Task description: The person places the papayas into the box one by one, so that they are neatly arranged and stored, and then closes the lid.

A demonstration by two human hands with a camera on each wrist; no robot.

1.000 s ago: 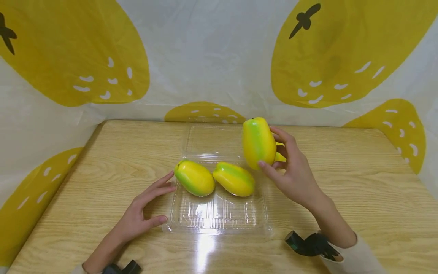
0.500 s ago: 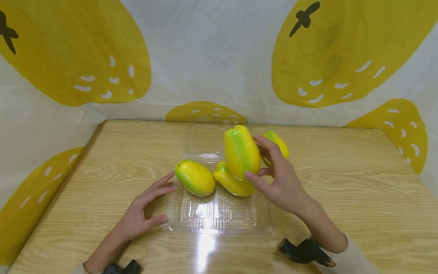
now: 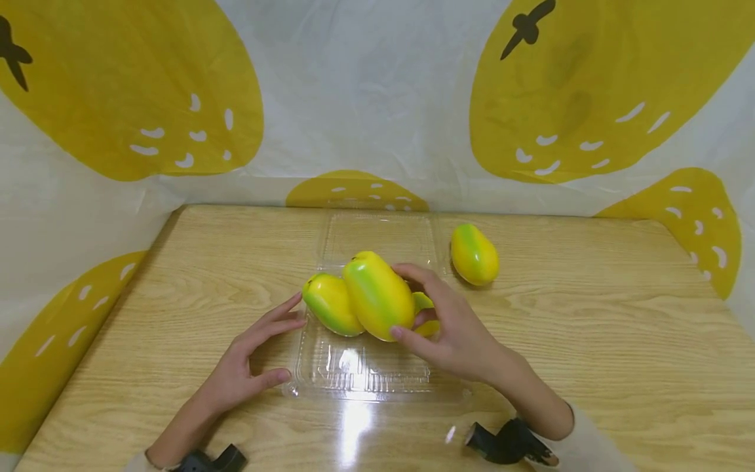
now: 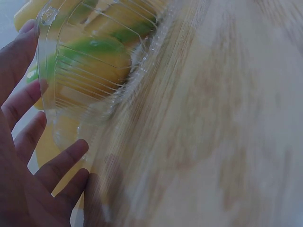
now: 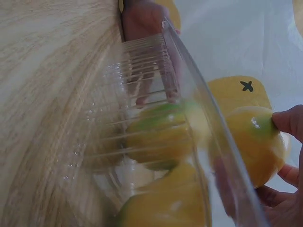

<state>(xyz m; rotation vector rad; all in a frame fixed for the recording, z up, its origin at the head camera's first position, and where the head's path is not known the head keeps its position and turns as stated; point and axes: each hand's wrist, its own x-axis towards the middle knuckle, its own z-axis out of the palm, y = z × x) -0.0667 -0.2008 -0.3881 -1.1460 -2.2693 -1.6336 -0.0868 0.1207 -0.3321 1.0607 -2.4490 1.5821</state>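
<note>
My right hand grips a yellow papaya with a green stripe, thumb on its near end and fingers round its far side. It is held over the clear plastic box; in the right wrist view this papaya shows beyond the box wall. Inside the box lie two more papayas: the left one is partly covered by the held one, and the right one is mostly hidden behind my fingers. My left hand stays spread at the box's left side, fingertips right at its rim.
Another papaya lies on the wooden table, right of the box's opened clear lid, which lies flat toward the back. A white cloth with large yellow fruit prints hangs behind the table.
My right hand has carried its papaya left and down over the box, uncovering the papaya on the table and covering those inside. My left hand has stayed in place.
</note>
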